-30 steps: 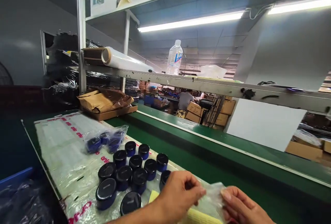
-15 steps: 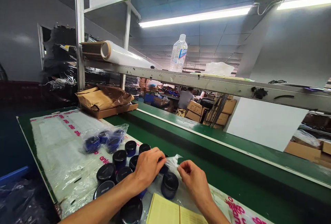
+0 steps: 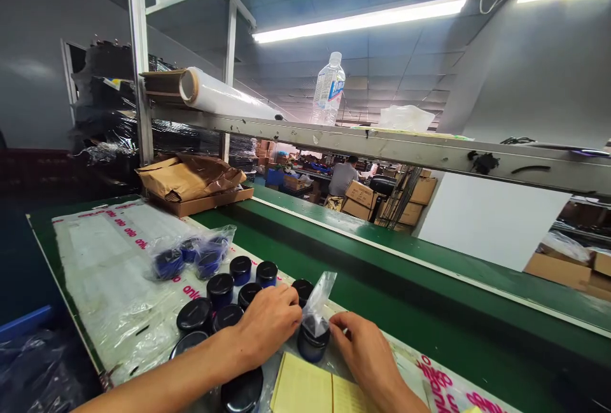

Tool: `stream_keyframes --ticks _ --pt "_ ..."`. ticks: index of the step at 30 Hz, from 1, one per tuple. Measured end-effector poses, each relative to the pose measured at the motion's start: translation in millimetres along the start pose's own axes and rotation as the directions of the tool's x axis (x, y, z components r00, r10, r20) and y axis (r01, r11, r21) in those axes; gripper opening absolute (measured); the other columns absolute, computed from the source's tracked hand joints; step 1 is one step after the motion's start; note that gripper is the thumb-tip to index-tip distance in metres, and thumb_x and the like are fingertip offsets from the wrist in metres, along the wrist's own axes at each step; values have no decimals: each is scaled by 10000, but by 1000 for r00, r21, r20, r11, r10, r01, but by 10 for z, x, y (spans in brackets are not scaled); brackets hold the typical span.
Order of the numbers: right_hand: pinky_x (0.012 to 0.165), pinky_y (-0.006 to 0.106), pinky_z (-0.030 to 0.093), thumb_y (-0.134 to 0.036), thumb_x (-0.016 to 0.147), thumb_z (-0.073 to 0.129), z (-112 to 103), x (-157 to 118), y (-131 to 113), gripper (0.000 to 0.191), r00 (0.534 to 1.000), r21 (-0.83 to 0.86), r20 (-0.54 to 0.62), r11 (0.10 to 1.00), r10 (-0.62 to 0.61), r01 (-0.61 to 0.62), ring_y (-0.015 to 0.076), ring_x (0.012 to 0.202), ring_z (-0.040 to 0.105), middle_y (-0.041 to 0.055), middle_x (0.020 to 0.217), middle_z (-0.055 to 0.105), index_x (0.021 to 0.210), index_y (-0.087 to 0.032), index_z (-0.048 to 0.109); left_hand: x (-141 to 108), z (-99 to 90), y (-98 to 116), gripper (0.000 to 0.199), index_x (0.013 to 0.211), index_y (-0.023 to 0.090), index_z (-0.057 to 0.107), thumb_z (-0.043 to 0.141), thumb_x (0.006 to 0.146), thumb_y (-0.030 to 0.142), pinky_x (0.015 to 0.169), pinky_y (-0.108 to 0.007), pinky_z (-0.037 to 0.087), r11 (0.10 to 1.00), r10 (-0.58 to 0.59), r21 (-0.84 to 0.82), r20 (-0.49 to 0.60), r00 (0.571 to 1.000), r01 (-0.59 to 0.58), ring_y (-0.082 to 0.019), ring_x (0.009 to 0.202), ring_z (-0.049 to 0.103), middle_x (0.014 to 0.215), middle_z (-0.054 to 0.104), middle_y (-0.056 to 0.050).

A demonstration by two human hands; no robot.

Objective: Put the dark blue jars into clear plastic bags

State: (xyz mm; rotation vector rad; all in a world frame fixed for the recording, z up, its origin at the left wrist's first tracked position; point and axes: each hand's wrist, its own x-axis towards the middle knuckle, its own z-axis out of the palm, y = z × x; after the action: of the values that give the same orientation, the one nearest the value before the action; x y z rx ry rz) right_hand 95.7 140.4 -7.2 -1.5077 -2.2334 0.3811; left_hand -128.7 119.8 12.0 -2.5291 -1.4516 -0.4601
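Observation:
A clear plastic bag (image 3: 321, 298) stands puffed up over the lid of a dark blue jar (image 3: 312, 346) with a black top. Left of that jar, my left hand (image 3: 272, 321) is closed, its fingertips pinching the bag's near edge. On the other side my right hand (image 3: 363, 349) pinches the bag's opposite edge between thumb and forefinger. Several more black-lidded jars (image 3: 220, 287) are grouped around and behind my left forearm, some partly hidden by it. A yellow printed paper stack (image 3: 303, 384) lies between my forearms, just in front of the bagged jar.
Bagged blue jars (image 3: 210, 254) lie farther back on the white plastic sheet (image 3: 105, 254). Behind them is a cardboard tray (image 3: 205, 202) with brown paper. A green conveyor belt (image 3: 382, 279) runs alongside. Overhead, a shelf holds a plastic bottle (image 3: 328, 91) and a film roll (image 3: 229, 98).
The plastic bag, stretched between my fingers above the jar, has come down over the jar's lid, its closed end now upright. Both hands have lowered slightly. The view has shifted a little.

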Motion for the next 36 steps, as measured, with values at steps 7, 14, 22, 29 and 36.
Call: stream_keyframes --ticks 7,14,22,29,36 --pt "733 308 449 -174 997 527 -46 -74 -87 252 998 -211 29 975 -61 66 254 939 727 33 1001 753 988 -254 766 65 28 -19 140 762 201 734 737 902 191 657 -330 406 990 89 106 52 995 -94 -209 881 631 912 714 -16" --pt "679 278 481 -169 995 561 -56 -97 -109 234 997 -341 16 937 -72 74 220 872 750 6 935 759 922 -269 759 64 31 25 181 703 193 719 756 879 171 636 -337 384 984 94 149 58 994 -102 -210 857 624 856 694 -21" --pt "665 339 573 -13 901 563 13 -176 -45 283 980 -515 5 840 -198 173 299 923 743 82 1008 766 975 -208 755 26 -36 -13 143 759 208 696 769 882 195 663 -322 400 969 184 154 59 981 -191 -170 821 621 902 689 15" --pt "763 348 657 -37 803 554 42 -236 -38 606 907 -534 -33 775 -419 339 266 1077 730 83 1359 683 1390 -189 577 33 9 -32 132 784 199 691 752 901 206 660 -335 391 954 236 178 50 970 -241 -190 834 625 908 697 -5" --pt "584 250 593 7 821 473 286 -306 310 444 708 -621 -101 600 -699 504 224 902 756 86 1191 750 1187 -204 608 8 14 -30 142 763 217 704 752 893 248 642 -331 389 950 255 170 61 965 -262 -175 834 637 892 721 15"
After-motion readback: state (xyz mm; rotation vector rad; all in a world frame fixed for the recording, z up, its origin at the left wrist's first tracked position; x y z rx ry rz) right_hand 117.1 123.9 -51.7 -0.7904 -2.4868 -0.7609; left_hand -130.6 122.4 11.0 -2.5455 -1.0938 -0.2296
